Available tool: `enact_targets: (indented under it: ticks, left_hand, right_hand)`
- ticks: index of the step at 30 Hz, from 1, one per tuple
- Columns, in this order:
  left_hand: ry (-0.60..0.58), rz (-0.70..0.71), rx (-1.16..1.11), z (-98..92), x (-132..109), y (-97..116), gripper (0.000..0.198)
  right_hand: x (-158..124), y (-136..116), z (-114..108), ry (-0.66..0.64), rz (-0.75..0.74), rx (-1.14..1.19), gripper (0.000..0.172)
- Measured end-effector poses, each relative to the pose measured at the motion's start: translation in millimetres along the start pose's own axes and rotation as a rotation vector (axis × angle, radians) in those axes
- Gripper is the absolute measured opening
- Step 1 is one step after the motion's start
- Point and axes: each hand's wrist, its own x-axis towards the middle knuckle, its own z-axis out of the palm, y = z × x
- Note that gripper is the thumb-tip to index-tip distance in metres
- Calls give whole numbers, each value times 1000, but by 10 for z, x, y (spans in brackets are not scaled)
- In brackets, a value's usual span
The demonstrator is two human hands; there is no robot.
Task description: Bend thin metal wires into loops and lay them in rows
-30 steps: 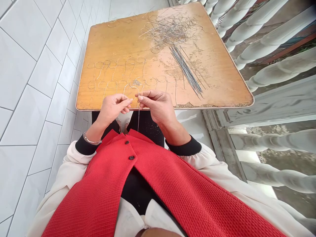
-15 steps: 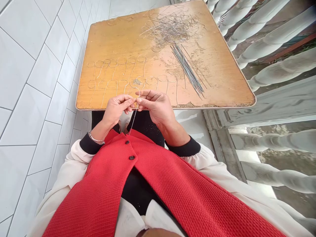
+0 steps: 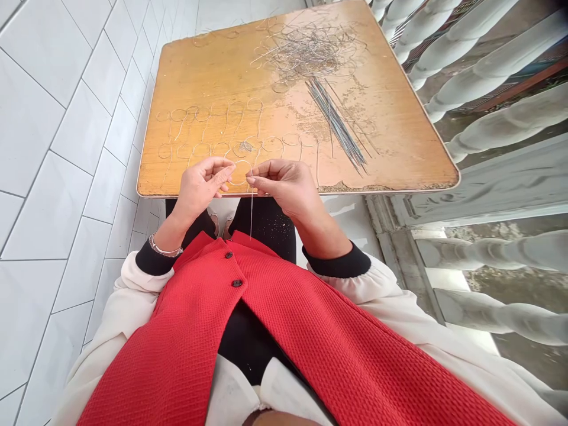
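Metal wire (image 3: pixel 251 213) pinched tight between the fingertips of my right hand (image 3: pixel 286 192) dangles past the bench (image 3: pixel 199 77) edge, its loop (image 3: pixel 239 173) just beside my half-open left hand (image 3: pixel 199 189), and a slack pinch could drop it or snag the wire rings (image 3: pixel 202 149)

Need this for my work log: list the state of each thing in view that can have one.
Left hand: raised, fingers half-curled beside a wire loop.
Right hand: fingertips pinching a thin wire, which hangs straight down.
Formed wire loops: lying in two rows.
Straight wires: lying bundled side by side.
Wire heap: tangled.
Wooden tabletop: worn, chipped along the near edge.
Red waistcoat: buttoned.
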Motion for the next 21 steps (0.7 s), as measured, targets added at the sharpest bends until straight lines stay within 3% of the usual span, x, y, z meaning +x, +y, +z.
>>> enact_targets:
  ticks: [6,10,16,21]
  left_hand:
    - [28,169,-22,27,78,-51,35]
    - [-42,113,-180,216,111,-174,60]
    - [96,106,-327,452,107,-245,79]
    - [183,77,-358,505,88,-226,77]
  right_hand:
    - [23,31,13,-17,-14,-13,12]
    - [26,84,74,-68,-34,8,14]
    - [-25,141,213,-83,-91,111,32]
    - [-47,186,298,-97,-56,214,35]
